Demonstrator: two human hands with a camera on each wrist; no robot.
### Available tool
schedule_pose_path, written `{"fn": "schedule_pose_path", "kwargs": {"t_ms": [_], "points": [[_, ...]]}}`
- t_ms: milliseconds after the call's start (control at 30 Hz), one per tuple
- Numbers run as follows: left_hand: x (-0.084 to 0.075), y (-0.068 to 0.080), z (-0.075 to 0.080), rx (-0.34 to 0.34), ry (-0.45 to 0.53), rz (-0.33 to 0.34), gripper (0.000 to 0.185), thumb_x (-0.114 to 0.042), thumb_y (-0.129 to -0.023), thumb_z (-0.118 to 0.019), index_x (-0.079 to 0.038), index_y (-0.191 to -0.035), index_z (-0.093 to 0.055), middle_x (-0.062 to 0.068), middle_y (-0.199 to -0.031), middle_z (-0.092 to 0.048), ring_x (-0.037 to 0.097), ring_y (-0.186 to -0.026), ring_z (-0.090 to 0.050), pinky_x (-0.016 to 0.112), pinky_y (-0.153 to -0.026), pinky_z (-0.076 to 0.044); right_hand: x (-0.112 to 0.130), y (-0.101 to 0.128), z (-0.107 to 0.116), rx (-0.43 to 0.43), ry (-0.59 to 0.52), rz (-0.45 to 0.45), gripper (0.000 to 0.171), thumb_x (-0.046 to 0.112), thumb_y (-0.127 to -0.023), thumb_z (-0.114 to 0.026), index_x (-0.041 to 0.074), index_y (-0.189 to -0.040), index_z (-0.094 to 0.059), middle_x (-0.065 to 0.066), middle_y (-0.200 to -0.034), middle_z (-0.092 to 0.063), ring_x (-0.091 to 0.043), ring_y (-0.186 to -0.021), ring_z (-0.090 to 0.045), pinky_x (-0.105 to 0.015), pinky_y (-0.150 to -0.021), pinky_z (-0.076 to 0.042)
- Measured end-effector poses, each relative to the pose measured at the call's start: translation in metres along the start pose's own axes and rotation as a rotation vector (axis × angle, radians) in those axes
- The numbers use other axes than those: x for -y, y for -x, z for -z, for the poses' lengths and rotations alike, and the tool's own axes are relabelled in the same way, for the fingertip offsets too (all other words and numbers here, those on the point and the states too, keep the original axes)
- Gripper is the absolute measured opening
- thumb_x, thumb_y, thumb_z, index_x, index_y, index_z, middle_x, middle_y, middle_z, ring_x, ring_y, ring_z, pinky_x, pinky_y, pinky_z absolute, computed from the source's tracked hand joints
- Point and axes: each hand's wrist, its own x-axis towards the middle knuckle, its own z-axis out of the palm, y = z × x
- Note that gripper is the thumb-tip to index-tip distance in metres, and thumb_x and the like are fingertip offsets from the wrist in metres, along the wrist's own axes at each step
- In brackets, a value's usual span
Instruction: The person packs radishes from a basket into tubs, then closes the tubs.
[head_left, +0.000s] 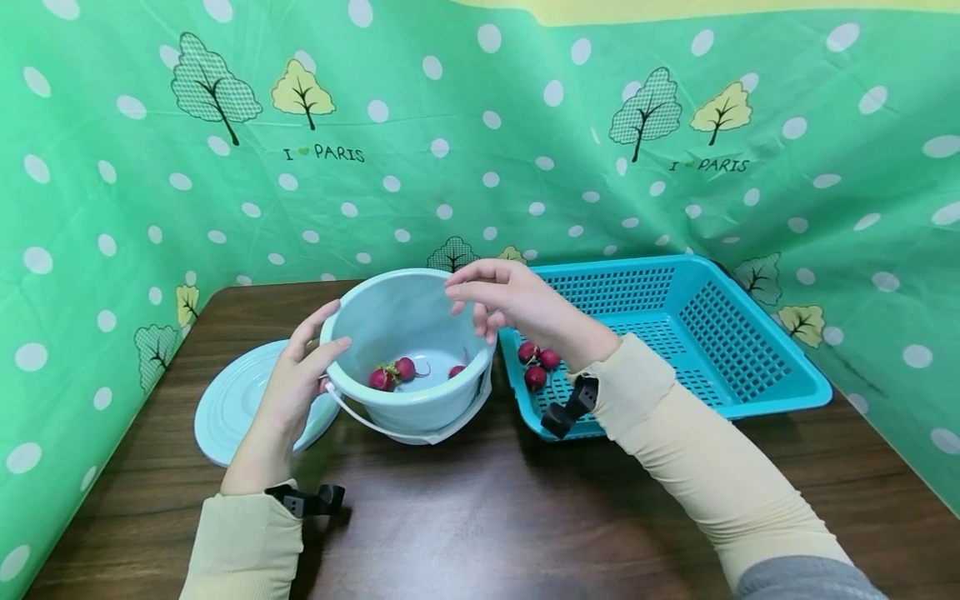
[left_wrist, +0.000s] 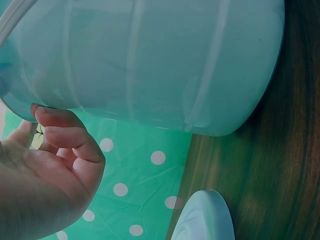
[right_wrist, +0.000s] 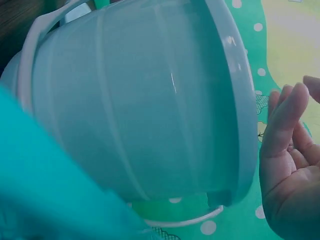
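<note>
A pale blue bucket [head_left: 420, 408] stands tilted on the table, its mouth facing the person. My left hand [head_left: 296, 375] holds its left rim, thumb over the edge and fingers against the outside; in the left wrist view the curled fingers [left_wrist: 75, 132] are at the bucket wall. Inside lie red radishes, one [head_left: 382, 379] with green stem ends, another [head_left: 405, 368] beside it, and a third [head_left: 457, 371] at the right. Over the bucket's right rim hovers my right hand [head_left: 513, 296], fingers loosely bent, nothing visible in them.
To the right, a turquoise plastic basket [head_left: 780, 375] has three radishes [head_left: 536, 378] in its near left corner. A round pale blue lid [head_left: 232, 400] lies left of the bucket, partly behind my left hand. The bucket's white handle [head_left: 442, 435] hangs down in front. Polka-dot cloth [head_left: 480, 200] hangs behind.
</note>
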Motion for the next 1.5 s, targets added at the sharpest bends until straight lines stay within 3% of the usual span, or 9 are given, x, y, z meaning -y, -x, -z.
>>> {"fn": "schedule_pose_path", "kwargs": {"t_ms": [200,333,767,1067,1500], "points": [[0.001,0.0,0.0,-0.002,0.002,0.002,0.057,-0.035,-0.098,-0.06,-0.032,-0.151,-0.038,0.004,-0.142,-0.032,0.01,-0.084,-0.058,0.021,-0.068,-0.05,0.003,0.004,0.012,-0.015,-0.032,0.043,0.036,0.018,-0.098,-0.06,-0.004,-0.125,-0.056,-0.008,-0.09,-0.063,-0.016,-0.059,-0.057,-0.027,-0.053,-0.053],[0.001,0.0,0.0,-0.004,-0.003,0.0,0.057,-0.035,-0.098,-0.06,-0.032,-0.151,-0.039,0.004,-0.142,-0.032,0.01,-0.082,-0.058,0.021,-0.067,-0.05,0.004,0.007,0.023,-0.007,-0.027,0.054,0.03,0.017,-0.098,-0.06,-0.002,-0.121,-0.058,-0.007,-0.087,-0.063,-0.016,-0.06,-0.058,-0.027,-0.054,-0.053],[0.001,0.0,0.001,-0.003,-0.005,-0.003,0.058,-0.035,-0.098,-0.06,-0.033,-0.151,-0.038,0.004,-0.142,-0.031,0.009,-0.078,-0.058,0.021,-0.066,-0.049,-0.004,0.009,0.055,0.019,-0.002,0.034,0.019,0.016,-0.099,-0.058,0.003,-0.113,-0.061,-0.005,-0.083,-0.064,-0.017,-0.063,-0.058,-0.028,-0.057,-0.054],[0.0,-0.001,0.0,-0.004,0.001,-0.006,0.057,-0.034,-0.098,-0.059,-0.032,-0.152,-0.038,0.003,-0.141,-0.03,0.005,-0.073,-0.056,0.021,-0.065,-0.048,-0.012,0.009,0.068,-0.025,0.071,0.011,0.024,0.019,-0.099,-0.06,0.001,-0.115,-0.061,-0.007,-0.086,-0.064,-0.018,-0.064,-0.059,-0.029,-0.059,-0.054],[0.001,-0.001,0.0,0.001,0.002,-0.006,0.057,-0.034,-0.099,-0.059,-0.031,-0.152,-0.037,0.004,-0.145,-0.03,0.009,-0.08,-0.058,0.022,-0.067,-0.049,-0.03,0.005,0.094,-0.056,0.104,-0.055,0.027,0.022,-0.099,-0.06,0.003,-0.117,-0.062,-0.005,-0.087,-0.065,-0.018,-0.065,-0.06,-0.028,-0.061,-0.055]]}}
